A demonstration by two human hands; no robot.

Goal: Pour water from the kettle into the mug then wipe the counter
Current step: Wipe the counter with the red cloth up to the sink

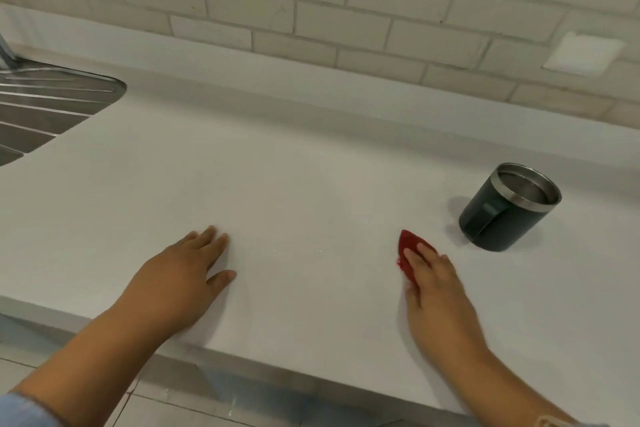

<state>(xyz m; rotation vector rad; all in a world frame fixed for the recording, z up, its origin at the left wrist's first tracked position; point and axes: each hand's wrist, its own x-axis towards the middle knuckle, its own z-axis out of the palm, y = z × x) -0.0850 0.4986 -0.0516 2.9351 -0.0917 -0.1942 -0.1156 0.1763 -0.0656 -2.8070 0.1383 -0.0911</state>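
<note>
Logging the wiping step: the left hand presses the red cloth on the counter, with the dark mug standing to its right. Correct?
One slip: the head view shows the right hand pressing the red cloth on the counter; the left hand lies flat on it, holding nothing. The dark mug does stand to the cloth's right.

The left hand (183, 274) and right hand (438, 288) are bare, forearms too. A light blue sleeve (24, 409) covers the left arm, a pale-cuffed sleeve (557, 422) the right.
</note>
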